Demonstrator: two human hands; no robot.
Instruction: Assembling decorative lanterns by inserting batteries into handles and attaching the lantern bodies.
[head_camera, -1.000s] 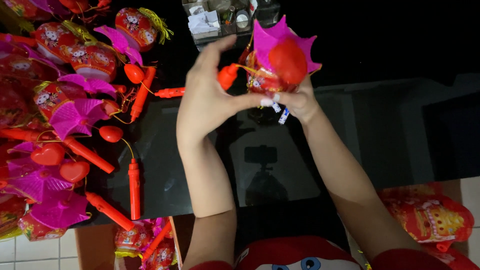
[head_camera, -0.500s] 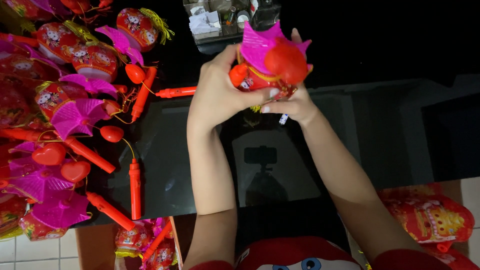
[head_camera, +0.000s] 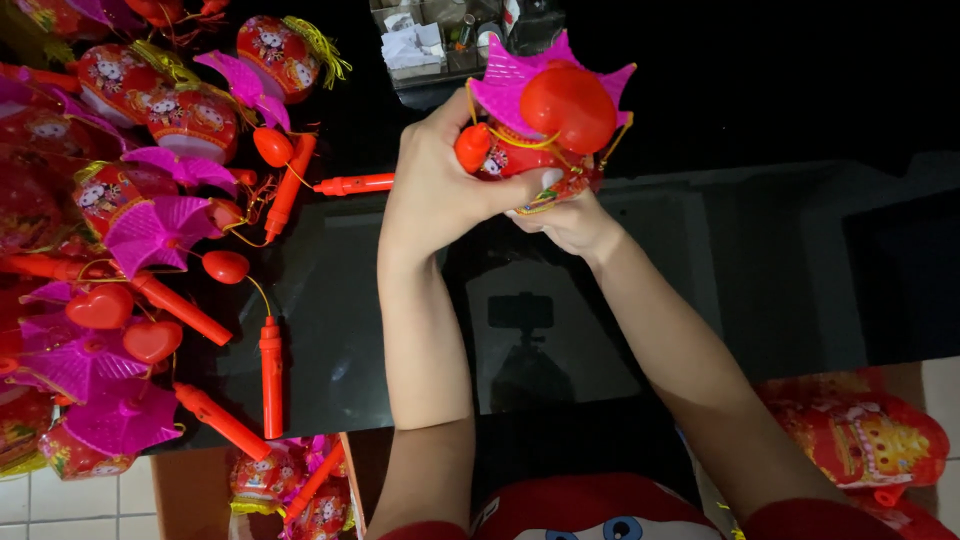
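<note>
Lantern (head_camera: 545, 130), red with pink fan top, sits upper centre of frame above the black glass table (head_camera: 700, 280). Left hand (head_camera: 440, 185) wraps it; right hand (head_camera: 570, 220) grips underneath. Finished lanterns (head_camera: 150, 200) fill left side.

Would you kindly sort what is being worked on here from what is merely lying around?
In hand:
- red lantern with pink fan top, gripped by left hand and right hand

Lying about:
- loose red handle sticks
- heap of finished lanterns
- red hearts
- clutter box

Glossy black table (head_camera: 800, 260) reflecting a tripod, white tiled floor (head_camera: 60, 500), dim room
</note>
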